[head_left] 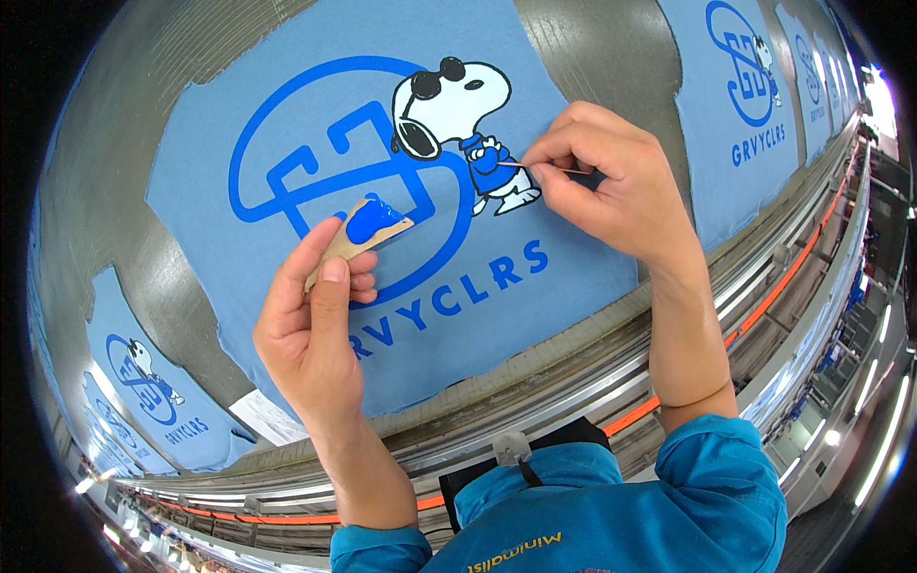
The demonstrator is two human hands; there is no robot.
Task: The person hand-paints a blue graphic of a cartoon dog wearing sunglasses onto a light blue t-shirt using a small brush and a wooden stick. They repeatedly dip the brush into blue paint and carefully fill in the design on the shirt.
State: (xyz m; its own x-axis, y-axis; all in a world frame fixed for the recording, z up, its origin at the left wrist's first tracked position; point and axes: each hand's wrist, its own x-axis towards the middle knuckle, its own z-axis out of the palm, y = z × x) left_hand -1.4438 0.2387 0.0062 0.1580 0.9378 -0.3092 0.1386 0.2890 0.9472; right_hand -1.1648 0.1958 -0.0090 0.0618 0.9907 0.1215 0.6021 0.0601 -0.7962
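Note:
A light blue cut fabric panel [205, 181] lies flat, printed with a blue emblem, lettering and a white cartoon dog [489, 93] in sunglasses and a blue top. My left hand [315, 315] pinches a piece of brown cardboard [334, 250] above the panel's lower middle. A wet blob of blue paint [371, 222] covers the card's far end. My right hand [604, 172] is closed on a thin wooden stick [521, 164]. The stick's tip is at the dog's blue top; I cannot tell whether it touches. My right fingers partly cover the panel's right side.
The panel lies on a long grey table [611, 48]. More printed blue panels lie to the right [712, 143] and to the left [158, 401]. A white paper slip [269, 417] sits by the near edge. Metal rails and an orange strip [635, 413] run along that edge, close to my body.

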